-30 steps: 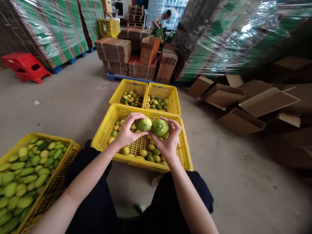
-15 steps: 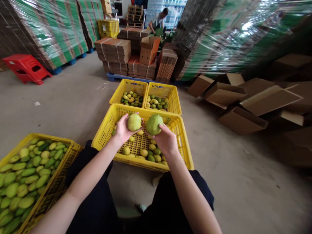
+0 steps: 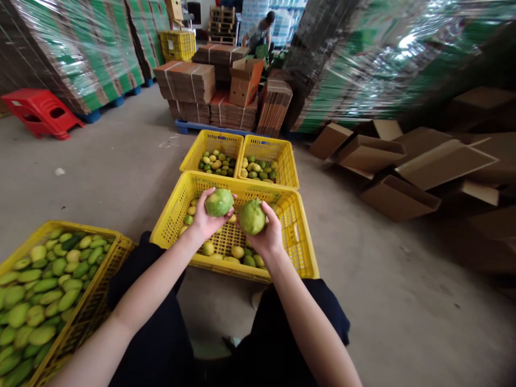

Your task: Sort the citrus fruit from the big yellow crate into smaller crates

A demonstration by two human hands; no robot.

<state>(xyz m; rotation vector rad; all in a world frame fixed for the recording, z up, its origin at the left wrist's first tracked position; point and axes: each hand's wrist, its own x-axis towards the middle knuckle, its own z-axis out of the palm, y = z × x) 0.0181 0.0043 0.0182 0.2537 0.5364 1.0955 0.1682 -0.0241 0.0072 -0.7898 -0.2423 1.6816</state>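
Over the large yellow crate [image 3: 308,236], my left hand [image 3: 203,217] is wrapped round a green-yellow fruit [image 3: 219,202]. Just to its right, my right hand [image 3: 271,232] grips a rounder green fruit [image 3: 252,216] from the right side and below. The two fruits are close but apart. Several yellow and green fruits [image 3: 237,251] lie on the crate's slotted bottom, mostly along its near and left sides; my hands and wrists hide part of them.
Two smaller yellow crates [image 3: 296,166] with fruits adjoin the far side. A full crate [image 3: 116,239] stands at the lower left. Beyond are flattened cartons [image 3: 193,83], a red stool [image 3: 42,113] and a person [image 3: 260,35]. Cardboard boxes [image 3: 399,196] lie at right.
Both fruits have been turned in my hands, showing different sides. The right fruit is slightly lower, with my right hand now more beneath it. The person at the back has shifted posture.
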